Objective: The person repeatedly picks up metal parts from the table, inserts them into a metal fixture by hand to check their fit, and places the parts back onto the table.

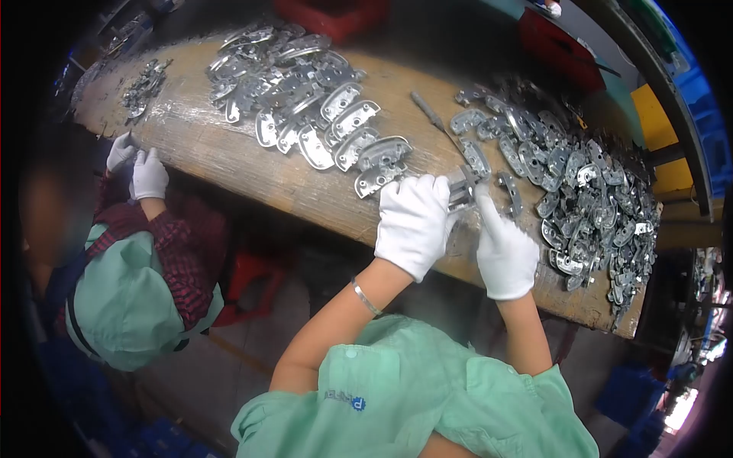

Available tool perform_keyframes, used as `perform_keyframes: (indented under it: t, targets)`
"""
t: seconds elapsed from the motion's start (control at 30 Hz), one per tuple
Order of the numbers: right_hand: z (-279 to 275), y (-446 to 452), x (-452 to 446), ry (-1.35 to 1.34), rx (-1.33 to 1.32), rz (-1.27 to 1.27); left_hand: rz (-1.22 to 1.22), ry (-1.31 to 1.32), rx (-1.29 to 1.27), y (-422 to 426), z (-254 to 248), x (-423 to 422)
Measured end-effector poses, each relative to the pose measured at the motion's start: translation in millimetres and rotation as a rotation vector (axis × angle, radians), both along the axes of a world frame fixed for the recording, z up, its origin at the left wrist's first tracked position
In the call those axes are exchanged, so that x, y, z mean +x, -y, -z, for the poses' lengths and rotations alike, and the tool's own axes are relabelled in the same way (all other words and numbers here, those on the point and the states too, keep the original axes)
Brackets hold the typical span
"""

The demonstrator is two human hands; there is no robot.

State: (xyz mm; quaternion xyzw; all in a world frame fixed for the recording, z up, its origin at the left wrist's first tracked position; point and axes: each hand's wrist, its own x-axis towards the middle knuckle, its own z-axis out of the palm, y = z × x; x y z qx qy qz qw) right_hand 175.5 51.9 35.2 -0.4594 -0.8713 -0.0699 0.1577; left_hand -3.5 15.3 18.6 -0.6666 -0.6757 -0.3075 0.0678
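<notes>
Head view: mid-frame, the left hand (414,223) gripped a part (461,197); whether the right hand (507,252) grasped it, I couldn't tell.

Gloves (413,227): plain white
Metal parts (355,122): silver-grey
Counter (206,139): brown
Shirt (397,370): mint green, blue logo (358,404)
Co-worker's sleeve (180,278): dark red-and-black check
Crate (561,55): dark red

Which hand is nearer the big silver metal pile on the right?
Right. The white-gloved right hand is just left of the pile; the white-gloved left hand is farther left.

Part heaps (588,191) flank a tool (427,110) on the table (217,153).
</notes>
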Motion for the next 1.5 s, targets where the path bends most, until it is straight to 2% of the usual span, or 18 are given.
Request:
perform_keyframes:
  t: [0.1,0.27,0.37,0.4,0.53,0.63,0.67,0.9,0.93,1.07,1.13,1.5]
  targets:
    - [1.4,7.9,8.0,0.004,-0.013,0.009,0.012,-0.013,0.013,3.0,3.6,0.1]
    - [0.6,16.8,11.3,0.002,-0.026,0.033,0.003,-0.015,-0.139,-2.8,2.5,-0.2]
    - [1.7,19.7,16.4,-0.019,-0.060,0.040,-0.080,-0.001,0.012,-2.4,13.0,2.3]
    - [1.2,21.1,15.8,-0.013,-0.070,0.052,-0.098,0.080,0.007,-0.9,10.8,2.9]
    - [-2.6,6.0,-3.4,0.043,-0.090,0.051,-0.096,0.053,-0.046,2.2,11.2,5.7]
    - [-8.5,8.1,-2.2,0.069,-0.130,0.073,-0.087,0.040,0.025,-3.1,9.5,-1.1]
    - [0.5,12.5,7.6,-0.010,-0.040,0.017,-0.081,0.020,-0.002,-0.6,6.5,-0.8]
    - [0.6,-11.1,1.7,-0.074,-0.018,-0.018,-0.078,-0.016,0.004,1.5,12.5,1.6]
    - [-15.1,0.8,-2.7,-0.097,-0.077,0.023,-0.058,-0.013,0.001,3.6,9.7,-0.6]
    - [-8.9,28.3,-1.8,-0.164,-0.050,-0.064,-0.071,0.024,-0.054,8.0,6.8,-6.5]
    - [-5.3,36.3,-12.2,-0.033,-0.002,-0.062,-0.082,0.055,-0.040,6.8,11.9,-4.2]
    - [7.3,30.5,-16.6,0.064,0.028,-0.021,-0.074,0.067,0.040,5.7,10.1,-8.2]
